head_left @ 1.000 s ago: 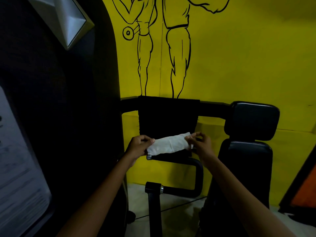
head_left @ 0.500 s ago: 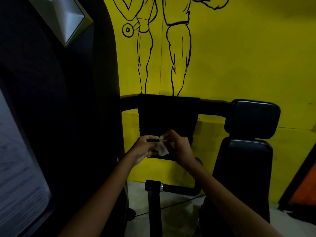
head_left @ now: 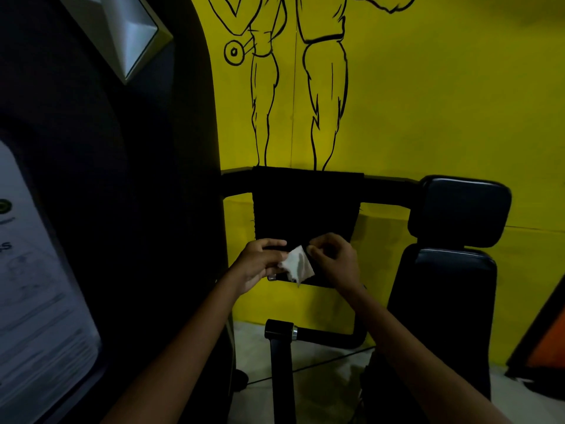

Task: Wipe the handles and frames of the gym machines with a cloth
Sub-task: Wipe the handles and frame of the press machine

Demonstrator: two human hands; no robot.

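A: Progress on the machine frame (head_left: 385, 191)?

B: Judged early. Looked unwiped along the upper crossbar; no cloth contact anywhere on it. Same for the lower bent handle (head_left: 330, 338) near the floor. Seat back pad (head_left: 443, 316) also untouched. Wiping proper judged not yet begun; nearly all left.

A: Location of the cloth (head_left: 296, 264)?

B: Held in the air in front of the dark hanging panel (head_left: 305, 209), between both hands, above the handle. Bunched into a small wad; long axis roughly diagonal, upper left to lower right, loose corner pointed downward.

A: Grip state?

B: Left hand (head_left: 260, 266) closed around the cloth's left side. Right hand (head_left: 333, 260) curled beside its upper right edge; pinching or merely touching, cannot tell.
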